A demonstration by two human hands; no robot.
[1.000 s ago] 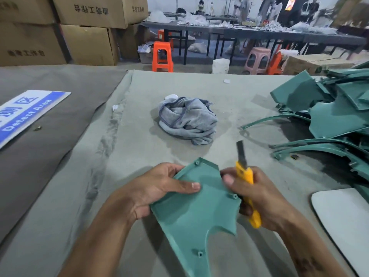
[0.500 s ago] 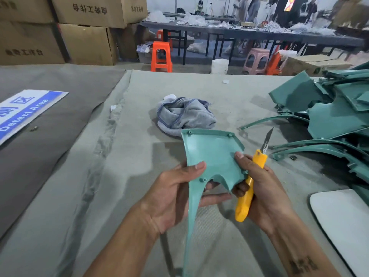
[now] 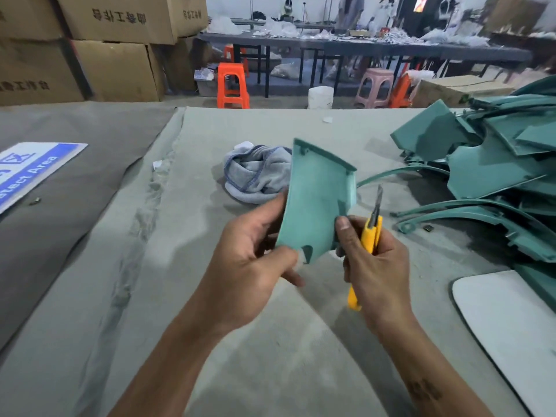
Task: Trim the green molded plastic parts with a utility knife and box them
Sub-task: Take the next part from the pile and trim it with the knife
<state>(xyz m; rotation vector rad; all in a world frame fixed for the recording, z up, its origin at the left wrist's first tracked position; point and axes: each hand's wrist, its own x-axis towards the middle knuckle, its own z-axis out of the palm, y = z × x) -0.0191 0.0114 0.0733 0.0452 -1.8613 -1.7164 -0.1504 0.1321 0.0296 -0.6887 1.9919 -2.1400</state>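
Green molded part (image 3: 317, 203) held up off the table (image 3: 270, 341), between both hands, broad flanged end up and tilted away. Left hand (image 3: 249, 260) grips its lower left edge: thumb over the near face by a small notch at the bottom, fingers curled behind. Right hand (image 3: 376, 272) wraps the yellow utility knife (image 3: 368, 239), fingers closed around the handle; its thumb presses the part's lower right edge. Blade extended, pointing up and slightly away, just beside the part's right edge; whether the steel touches the plastic is unclear from this angle. Butt of the handle pokes out below the palm.

Behind the part, on the grey table covering: a crumpled grey cloth (image 3: 255, 179), partly hidden by the part's left side. Right of the hands, a heap of green parts (image 3: 496, 164) with several thin curved strips trailing toward the middle of the table. A white rounded panel (image 3: 505, 320) lies at the near right edge. Far left, a blue and white sign (image 3: 33, 173) flat on a darker mat (image 3: 75, 182).

Beyond the table: stacked cardboard boxes (image 3: 114, 49) upper left, an orange stool (image 3: 232, 85), a pink stool (image 3: 374, 85), a white bucket (image 3: 320, 97), and a long dark workbench (image 3: 361, 45) cluttered with pale material.
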